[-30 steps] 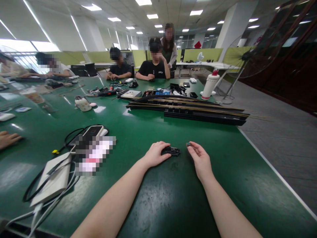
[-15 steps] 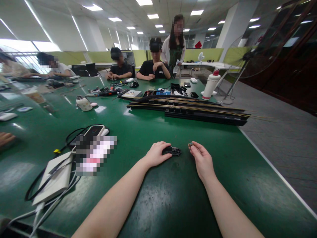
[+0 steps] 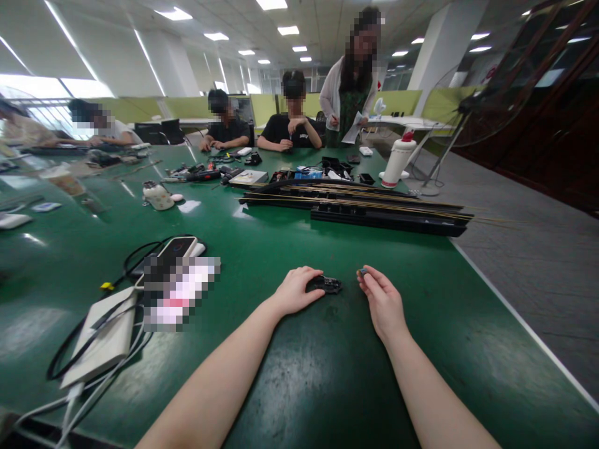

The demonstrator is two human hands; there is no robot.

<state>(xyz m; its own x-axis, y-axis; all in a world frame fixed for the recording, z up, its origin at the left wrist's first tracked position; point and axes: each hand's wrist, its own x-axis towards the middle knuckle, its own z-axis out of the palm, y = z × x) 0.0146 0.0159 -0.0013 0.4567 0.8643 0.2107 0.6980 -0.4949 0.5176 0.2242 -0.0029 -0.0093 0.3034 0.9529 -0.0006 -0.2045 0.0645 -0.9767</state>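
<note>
My left hand (image 3: 299,290) lies on the green table, its thumb and fingers closed around the sides of a small black plastic housing (image 3: 331,285). Fine inner parts show at the housing's right end; my palm and fingers cover the rest. To the right of it, a little apart, my right hand (image 3: 384,299) pinches a tiny bluish-grey piece (image 3: 362,273) between thumb and fingertips. That piece is too small for me to name its kind.
Long black rails (image 3: 393,219) with thin brass-coloured rods lie across the table ahead. Phones, a white power bank (image 3: 103,337) and cables are on the left. A white bottle (image 3: 397,163) stands at the far right. Several people are around the table's far side.
The standing person has moved right and nearer, holding paper. Another person's hand has left the left edge. The tiny piece has turned slightly in my right fingers; my left hand stays put.
</note>
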